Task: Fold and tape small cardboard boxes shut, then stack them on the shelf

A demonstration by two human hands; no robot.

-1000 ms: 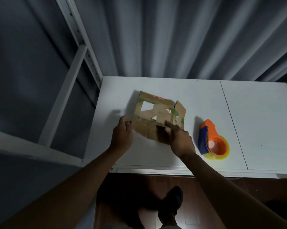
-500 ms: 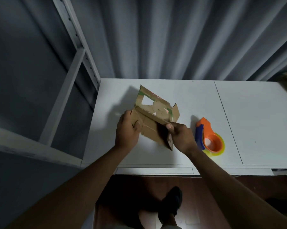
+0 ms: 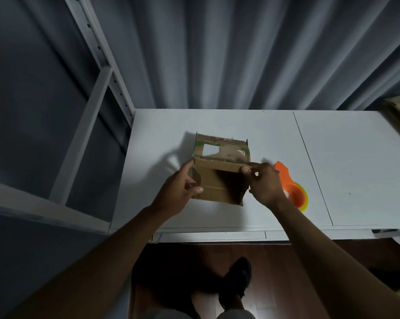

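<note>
Head view: the left hand (image 3: 179,192) curls its fingers (image 3: 195,189) round the left side of the cardboard box (image 3: 219,178), the right hand (image 3: 264,183) pinches its right edge, so folding seems under way, with flaps next and taping not begun. Right of the fingers lies the tape dispenser (image 3: 291,187) on the white bench (image 3: 355,169), grey curtains (image 3: 240,54) behind.

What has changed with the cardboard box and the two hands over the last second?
The cardboard box went from a flat sheet to an opened-up shape. The left hand now holds its left side; the right hand pinches its right edge. The tape dispenser stayed put on the table.
</note>
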